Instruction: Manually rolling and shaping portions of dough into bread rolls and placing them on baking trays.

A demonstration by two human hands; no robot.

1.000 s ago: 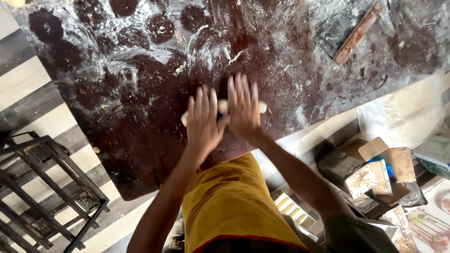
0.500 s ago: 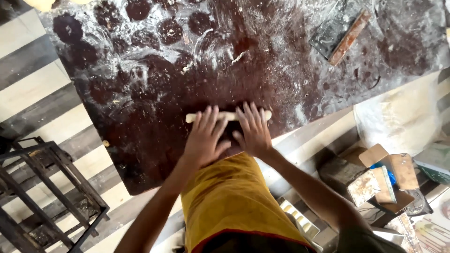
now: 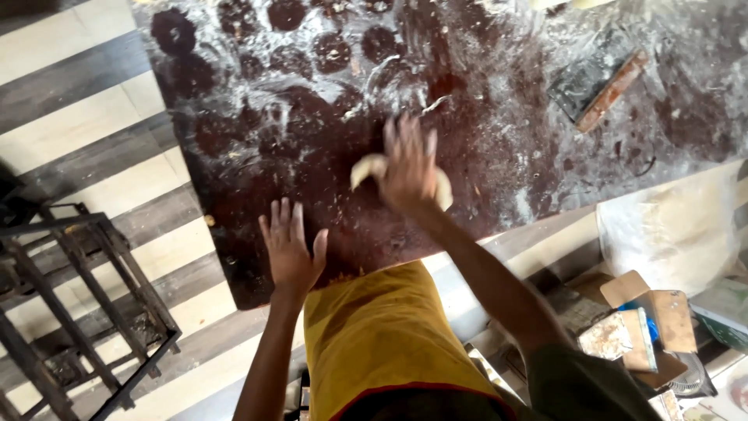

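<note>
A pale roll of dough lies on the dark, flour-dusted table. My right hand presses flat on top of it, fingers spread and blurred, hiding the dough's middle. Only the two ends of the dough show beside the palm. My left hand is off the dough, nearer the table's front edge, open with fingers apart and holding nothing. A yellow apron covers my front below the hands.
A dough scraper with a wooden handle lies at the table's right. Round floury marks dot the far left of the table. A black metal rack stands on the striped floor at left. A white sack and cardboard boxes sit at right.
Both hands were rolling the dough together. Now my left hand has lifted off and drawn back toward me, while my right hand stays on the dough and has pushed it farther away.
</note>
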